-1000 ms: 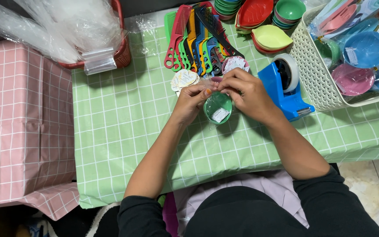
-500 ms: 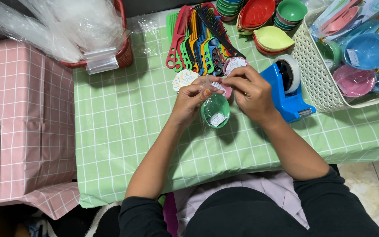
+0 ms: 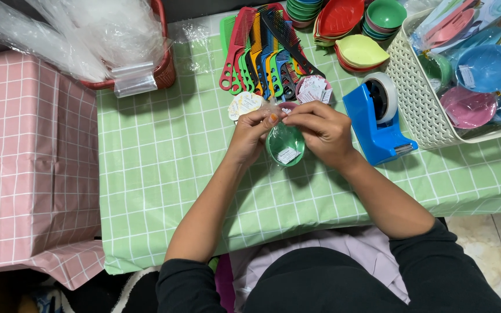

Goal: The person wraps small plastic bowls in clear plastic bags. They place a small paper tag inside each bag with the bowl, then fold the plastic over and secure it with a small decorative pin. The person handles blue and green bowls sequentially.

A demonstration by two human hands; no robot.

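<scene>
The small green bowl [image 3: 285, 145], wrapped in clear film, sits between both hands above the worktop [image 3: 163, 168]. The left hand [image 3: 251, 132] and right hand [image 3: 320, 128] each have a grip pinched together on the film at the bowl's top edge. Just right stands a blue tape dispenser [image 3: 375, 124]; beyond lie coloured combs [image 3: 259, 52].

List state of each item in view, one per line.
left hand: pinching clear wrap at green bowl's top
right hand: gripping same wrap
green bowl: held above table, wrapped
tape dispenser: upright, roll loaded
combs: lying fanned out
white basket: filled with wrapped bowls
</scene>
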